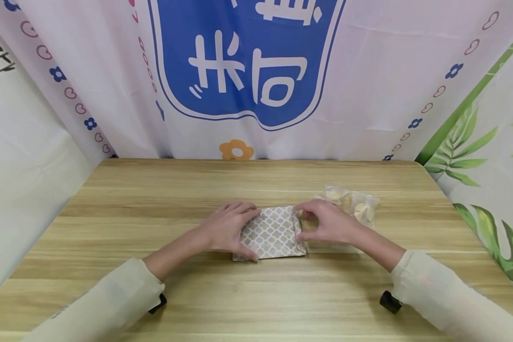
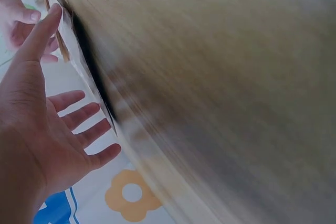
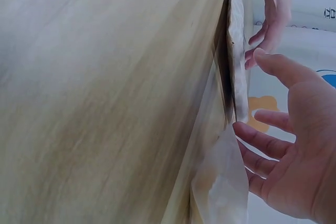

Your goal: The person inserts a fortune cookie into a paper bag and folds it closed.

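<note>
A flat tan paper bag with a white lattice pattern lies on the wooden table, between both hands. Across its left end my left hand is spread, thumb at the near left corner and fingers toward the far edge. At the right end, my right hand touches the bag's creased edge, its thumb and forefinger set apart. The right wrist view shows the bag edge-on, low and slightly puffy, with the fingertips of the right hand right at its end.
Behind the right hand lie clear bags with pale yellow pieces inside. One clear wrapper sits close to the right fingers in that wrist view. A printed curtain hangs along the table's far edge. Black pieces show by the cuffs.
</note>
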Action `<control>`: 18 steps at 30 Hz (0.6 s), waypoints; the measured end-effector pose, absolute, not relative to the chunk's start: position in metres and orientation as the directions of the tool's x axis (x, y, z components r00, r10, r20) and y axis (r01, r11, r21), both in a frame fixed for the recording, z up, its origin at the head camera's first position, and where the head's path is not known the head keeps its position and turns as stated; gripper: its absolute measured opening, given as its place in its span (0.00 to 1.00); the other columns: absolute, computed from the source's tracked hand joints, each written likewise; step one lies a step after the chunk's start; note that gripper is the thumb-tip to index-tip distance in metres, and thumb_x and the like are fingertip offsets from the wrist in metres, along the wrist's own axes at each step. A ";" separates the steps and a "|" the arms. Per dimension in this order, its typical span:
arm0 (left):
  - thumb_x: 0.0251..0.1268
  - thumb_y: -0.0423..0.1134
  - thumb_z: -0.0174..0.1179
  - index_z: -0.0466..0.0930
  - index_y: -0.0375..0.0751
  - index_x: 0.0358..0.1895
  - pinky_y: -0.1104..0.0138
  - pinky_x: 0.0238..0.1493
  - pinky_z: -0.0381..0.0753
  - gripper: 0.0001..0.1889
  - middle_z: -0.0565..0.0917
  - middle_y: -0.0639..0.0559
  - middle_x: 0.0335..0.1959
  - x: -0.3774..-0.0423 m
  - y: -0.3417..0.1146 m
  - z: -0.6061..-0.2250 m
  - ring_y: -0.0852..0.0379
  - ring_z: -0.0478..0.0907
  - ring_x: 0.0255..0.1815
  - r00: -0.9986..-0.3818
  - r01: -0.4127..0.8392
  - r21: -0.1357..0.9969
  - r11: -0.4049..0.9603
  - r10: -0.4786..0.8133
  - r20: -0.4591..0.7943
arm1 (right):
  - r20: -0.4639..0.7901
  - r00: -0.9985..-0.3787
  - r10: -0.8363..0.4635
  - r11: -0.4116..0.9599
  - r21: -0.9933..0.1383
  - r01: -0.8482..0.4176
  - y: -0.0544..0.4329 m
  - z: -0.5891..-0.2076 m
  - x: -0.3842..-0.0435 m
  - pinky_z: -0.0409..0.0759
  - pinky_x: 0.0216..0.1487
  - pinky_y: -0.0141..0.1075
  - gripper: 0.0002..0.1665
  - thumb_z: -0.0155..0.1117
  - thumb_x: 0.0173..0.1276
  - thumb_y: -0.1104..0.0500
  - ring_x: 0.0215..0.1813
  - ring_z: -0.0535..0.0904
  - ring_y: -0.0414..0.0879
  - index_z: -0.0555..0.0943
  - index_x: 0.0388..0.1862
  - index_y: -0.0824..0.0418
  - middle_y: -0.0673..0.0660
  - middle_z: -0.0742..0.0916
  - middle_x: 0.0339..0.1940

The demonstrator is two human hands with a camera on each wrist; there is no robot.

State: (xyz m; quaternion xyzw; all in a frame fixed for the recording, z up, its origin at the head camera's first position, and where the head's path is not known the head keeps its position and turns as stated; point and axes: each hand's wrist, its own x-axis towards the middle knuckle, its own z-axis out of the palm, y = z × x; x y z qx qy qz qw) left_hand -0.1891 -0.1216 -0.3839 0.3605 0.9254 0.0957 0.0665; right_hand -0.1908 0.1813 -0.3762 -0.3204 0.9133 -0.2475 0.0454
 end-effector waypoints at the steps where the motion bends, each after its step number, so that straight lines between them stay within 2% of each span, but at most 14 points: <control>1: 0.44 0.75 0.73 0.66 0.40 0.78 0.36 0.73 0.63 0.61 0.69 0.43 0.76 -0.189 -0.121 -0.385 0.41 0.64 0.77 -0.732 0.654 0.224 0.722 0.679 -0.054 | 0.075 -0.788 -0.611 0.668 -0.485 -0.564 0.181 -0.377 -0.191 0.83 0.57 0.49 0.43 0.82 0.58 0.45 0.50 0.82 0.50 0.80 0.65 0.68 0.56 0.87 0.46; 10: 0.43 0.72 0.76 0.67 0.38 0.77 0.36 0.72 0.65 0.60 0.69 0.40 0.75 -0.191 -0.122 -0.384 0.38 0.65 0.75 -0.733 0.651 0.241 0.719 0.679 -0.047 | 0.098 -0.760 -0.642 0.638 -0.480 -0.602 0.178 -0.380 -0.192 0.83 0.55 0.48 0.44 0.83 0.57 0.44 0.46 0.82 0.49 0.80 0.64 0.70 0.55 0.87 0.42; 18: 0.43 0.71 0.76 0.67 0.39 0.78 0.36 0.72 0.65 0.60 0.69 0.40 0.76 -0.193 -0.124 -0.383 0.38 0.65 0.76 -0.739 0.640 0.242 0.729 0.671 -0.066 | 0.101 -0.750 -0.654 0.630 -0.476 -0.614 0.174 -0.381 -0.191 0.82 0.50 0.43 0.41 0.83 0.56 0.43 0.43 0.81 0.47 0.83 0.61 0.67 0.52 0.86 0.39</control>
